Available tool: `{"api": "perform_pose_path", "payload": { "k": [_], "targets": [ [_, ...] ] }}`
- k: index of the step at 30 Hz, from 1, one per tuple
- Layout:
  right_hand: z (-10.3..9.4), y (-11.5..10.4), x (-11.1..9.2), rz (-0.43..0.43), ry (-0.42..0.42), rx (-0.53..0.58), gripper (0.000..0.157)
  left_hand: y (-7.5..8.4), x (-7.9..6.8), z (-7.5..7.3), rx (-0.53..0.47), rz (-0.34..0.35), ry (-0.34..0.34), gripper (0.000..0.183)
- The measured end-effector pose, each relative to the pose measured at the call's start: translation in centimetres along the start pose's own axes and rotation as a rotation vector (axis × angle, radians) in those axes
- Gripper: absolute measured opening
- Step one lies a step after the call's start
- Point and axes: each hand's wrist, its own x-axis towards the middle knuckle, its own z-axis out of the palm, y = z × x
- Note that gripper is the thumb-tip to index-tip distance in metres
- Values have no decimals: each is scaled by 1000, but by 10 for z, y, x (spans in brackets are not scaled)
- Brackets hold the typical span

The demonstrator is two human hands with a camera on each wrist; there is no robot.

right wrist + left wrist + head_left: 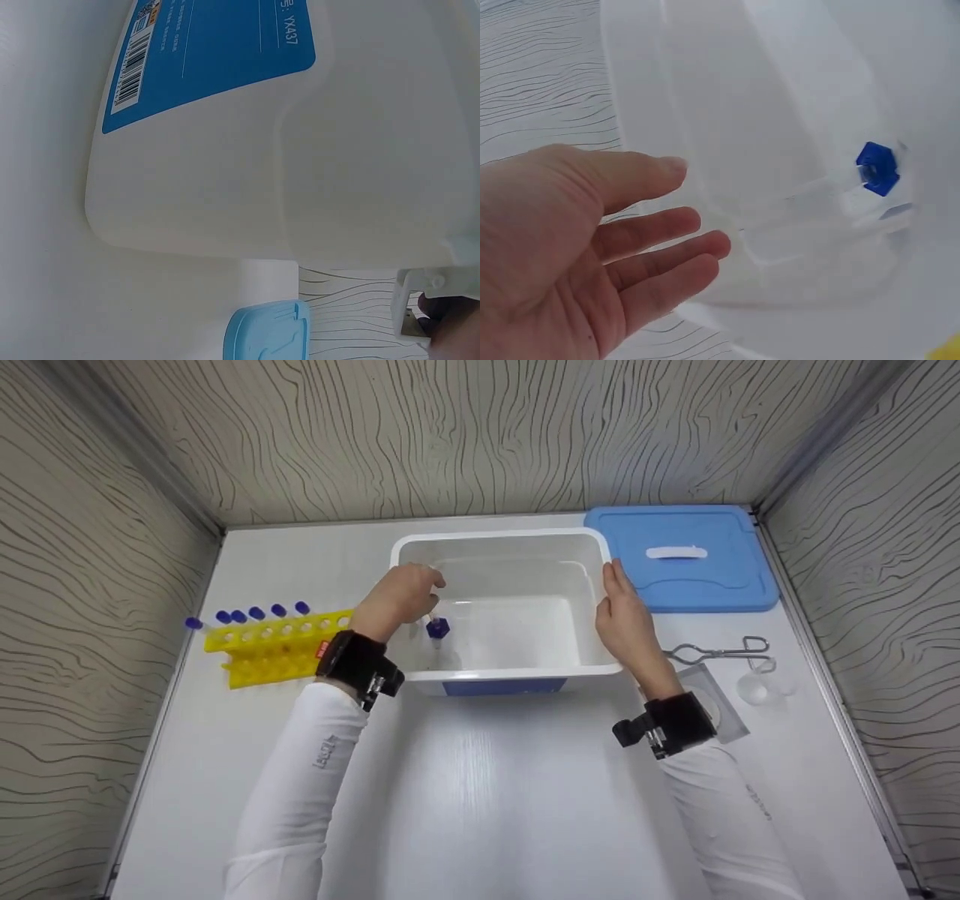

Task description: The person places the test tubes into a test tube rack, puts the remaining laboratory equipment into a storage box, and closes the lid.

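A white storage box (502,668) stands on the table without its lid. Inside it, near the left wall, is a clear item with a purple-blue hexagonal base (438,628), like a measuring cylinder; the base (877,169) shows in the left wrist view, but the clear part is faint. My left hand (403,592) hovers over the box's left side, fingers loosely bent with nothing between them, apart from the hexagonal base. On the right rim my right hand (628,626) holds the box, its thumb to the inside and fingers along the outside, beside a white latch (409,304).
Left of the box lies a yellow test tube rack (274,649) with several purple-capped tubes (256,613). A blue lid (697,577) lies at the back right. Nearer are metal tongs (720,652), a gauze square (731,724) and a small round glass vessel (752,688). Patterned walls (480,442) enclose the table.
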Motion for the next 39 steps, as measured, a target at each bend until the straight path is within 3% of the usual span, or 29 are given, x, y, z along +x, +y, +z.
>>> {"api": "perform_pose_path", "payload": {
  "k": [8,17,24,32,39],
  "targets": [
    [-1,-2,1,-1,-4,7,56,-12,-32,-25,-55,4,122,37],
    [0,0,0,9,-13,12,56,-44,-65,-25,-163,-48,195,39],
    [-1,0,0,4,-9,16,56,-78,-91,-4,-284,-105,225,41],
    [-1,0,0,8,-23,20,56,-113,-110,23,-364,-165,254,44],
    [0,1,2,9,-24,22,56,-132,-123,57,-492,-195,388,45]
  ]
}}
